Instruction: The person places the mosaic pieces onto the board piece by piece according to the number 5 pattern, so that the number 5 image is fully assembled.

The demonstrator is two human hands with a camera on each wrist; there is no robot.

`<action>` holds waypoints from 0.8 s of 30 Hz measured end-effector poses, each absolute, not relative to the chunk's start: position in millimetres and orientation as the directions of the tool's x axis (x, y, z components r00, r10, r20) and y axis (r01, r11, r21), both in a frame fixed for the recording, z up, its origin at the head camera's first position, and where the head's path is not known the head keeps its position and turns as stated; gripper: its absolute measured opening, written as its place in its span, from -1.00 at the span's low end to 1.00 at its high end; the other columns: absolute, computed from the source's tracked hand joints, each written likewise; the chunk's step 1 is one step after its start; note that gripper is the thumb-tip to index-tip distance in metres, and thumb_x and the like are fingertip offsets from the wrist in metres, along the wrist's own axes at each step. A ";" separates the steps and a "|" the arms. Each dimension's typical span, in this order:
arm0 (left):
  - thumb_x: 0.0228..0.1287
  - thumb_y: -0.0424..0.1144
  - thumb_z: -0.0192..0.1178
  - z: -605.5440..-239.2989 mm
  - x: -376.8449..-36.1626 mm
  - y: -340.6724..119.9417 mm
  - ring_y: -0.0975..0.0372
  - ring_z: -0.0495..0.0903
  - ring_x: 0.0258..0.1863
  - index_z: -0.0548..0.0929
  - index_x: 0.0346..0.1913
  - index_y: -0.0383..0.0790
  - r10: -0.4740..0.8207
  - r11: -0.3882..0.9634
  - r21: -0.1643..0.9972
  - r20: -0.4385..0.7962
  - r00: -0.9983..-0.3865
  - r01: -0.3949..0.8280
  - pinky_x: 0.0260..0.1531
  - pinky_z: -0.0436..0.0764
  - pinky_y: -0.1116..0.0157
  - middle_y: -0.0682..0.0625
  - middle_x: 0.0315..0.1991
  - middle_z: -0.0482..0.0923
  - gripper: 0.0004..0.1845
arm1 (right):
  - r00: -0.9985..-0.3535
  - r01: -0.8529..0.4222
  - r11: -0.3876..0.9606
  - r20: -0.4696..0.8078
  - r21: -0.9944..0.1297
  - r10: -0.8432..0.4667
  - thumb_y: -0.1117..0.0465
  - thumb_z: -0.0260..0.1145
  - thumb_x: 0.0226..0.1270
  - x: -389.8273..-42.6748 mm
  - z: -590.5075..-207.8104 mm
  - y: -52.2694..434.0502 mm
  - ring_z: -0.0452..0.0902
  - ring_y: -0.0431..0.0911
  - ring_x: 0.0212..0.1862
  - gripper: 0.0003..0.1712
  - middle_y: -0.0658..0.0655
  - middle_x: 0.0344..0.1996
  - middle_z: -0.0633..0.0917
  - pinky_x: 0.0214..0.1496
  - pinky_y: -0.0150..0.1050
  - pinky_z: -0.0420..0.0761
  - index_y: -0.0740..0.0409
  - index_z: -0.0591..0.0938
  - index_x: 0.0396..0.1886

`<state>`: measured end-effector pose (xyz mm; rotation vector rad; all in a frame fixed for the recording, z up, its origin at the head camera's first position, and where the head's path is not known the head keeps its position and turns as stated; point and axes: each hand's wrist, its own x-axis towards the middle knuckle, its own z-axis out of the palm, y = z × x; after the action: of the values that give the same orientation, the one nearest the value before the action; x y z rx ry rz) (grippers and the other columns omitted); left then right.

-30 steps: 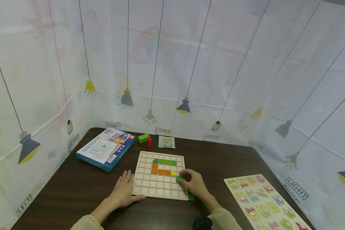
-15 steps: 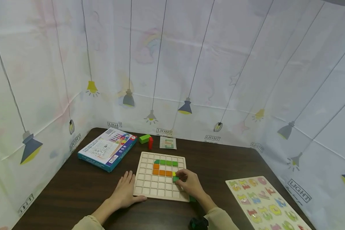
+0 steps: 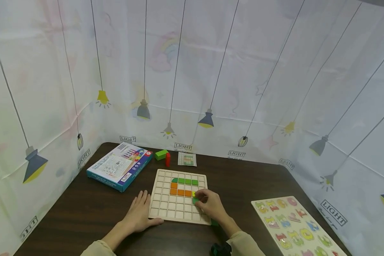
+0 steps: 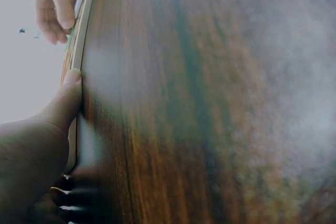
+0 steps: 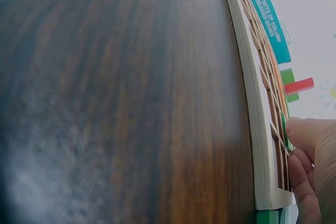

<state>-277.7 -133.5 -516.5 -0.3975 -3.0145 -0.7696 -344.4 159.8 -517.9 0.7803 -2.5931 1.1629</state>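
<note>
A wooden grid board (image 3: 166, 213) lies on the table, with green, orange and yellow tiles in some of its squares. My right hand (image 3: 213, 206) is over the board's right side, thumb and fingers pinching a green tile (image 3: 195, 201) just below the yellow tile (image 3: 193, 193). In the right wrist view, the thumb and a finger touch that green tile (image 5: 285, 129), which sits at the grid; the fingers partly cover it. My left hand (image 3: 137, 212) rests flat at the board's left edge, fingers straight, thumb along the near edge.
A green block (image 3: 161, 154), a red block (image 3: 168, 159) and a pattern card (image 3: 187, 159) are behind the board. At the left lies a blue-and-white box (image 3: 120, 165); at the right, a number puzzle board (image 3: 289, 218). Another green piece (image 3: 214, 223) touches the board's near right corner.
My right hand has shifted slightly left with the green tile, bringing it under the yellow tile and down into the grid. The left hand stays in place.
</note>
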 end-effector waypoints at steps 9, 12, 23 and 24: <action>-0.04 0.41 0.21 -513.4 -277.1 -131.8 -0.23 -0.09 0.39 0.11 0.36 -0.59 0.247 0.851 0.460 0.072 -0.966 0.252 0.29 -0.02 -0.16 -0.48 0.37 0.00 0.22 | -0.845 -0.535 0.543 0.401 -0.647 -0.355 0.37 0.40 0.13 -343.4 -511.0 171.1 0.59 -0.14 -0.29 -0.75 0.04 -0.30 0.67 -0.24 -0.27 0.61 0.20 0.64 -0.16; -0.04 0.41 0.22 -513.3 -276.7 -131.9 -0.23 -0.10 0.39 0.11 0.36 -0.59 0.246 0.851 0.461 0.070 -0.967 0.250 0.29 -0.02 -0.16 -0.48 0.37 -0.01 0.22 | -0.848 -0.529 0.562 0.423 -0.636 -0.320 0.37 0.40 0.13 -343.2 -510.1 181.2 0.57 -0.15 -0.30 -0.76 0.01 -0.32 0.66 -0.26 -0.28 0.60 0.18 0.65 -0.16; -0.04 0.41 0.22 -515.5 -276.9 -133.1 -0.23 -0.10 0.39 0.13 0.35 -0.60 0.247 0.854 0.457 0.066 -0.967 0.250 0.29 -0.03 -0.16 -0.49 0.37 0.00 0.22 | -0.852 -0.510 0.602 0.455 -0.615 -0.258 0.45 0.42 0.06 -340.6 -510.1 217.1 0.59 -0.10 -0.29 -0.75 0.04 -0.32 0.70 -0.24 -0.13 0.60 0.20 0.67 -0.22; -0.04 0.41 0.22 -515.5 -276.9 -133.1 -0.23 -0.10 0.39 0.13 0.35 -0.60 0.248 0.854 0.457 0.067 -0.967 0.250 0.29 -0.03 -0.16 -0.49 0.37 0.00 0.21 | -0.856 -0.503 0.607 0.452 -0.615 -0.252 0.45 0.42 0.06 -340.3 -510.4 219.7 0.59 -0.09 -0.29 -0.75 0.03 -0.33 0.70 -0.24 -0.13 0.60 0.19 0.67 -0.22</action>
<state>-276.9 -133.1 -515.5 -0.4055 -3.0194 -0.7451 -340.3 219.7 -510.4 0.6111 -2.5156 1.1078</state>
